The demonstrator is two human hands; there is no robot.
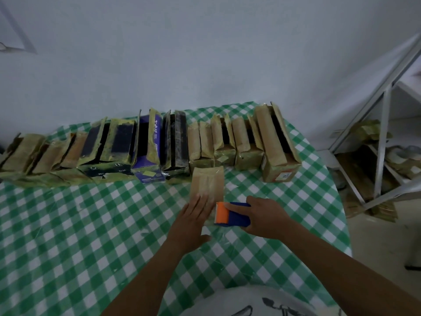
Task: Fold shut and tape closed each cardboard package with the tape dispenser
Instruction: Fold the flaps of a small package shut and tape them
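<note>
A small brown cardboard package (207, 180) lies flat on the green checked tablecloth (91, 224), its flaps folded shut. My left hand (191, 221) presses down on its near end with straight fingers. My right hand (265, 216) grips a blue and orange tape dispenser (232, 214), whose orange front touches the package's near right corner. Clear tape trails over the cloth just below the dispenser.
A row of several open packages (145, 144), brown, black and purple, stands along the table's far side with flaps up. A white wall rises behind it. A metal shelf frame (382, 133) with more cardboard stands to the right, beyond the table's edge.
</note>
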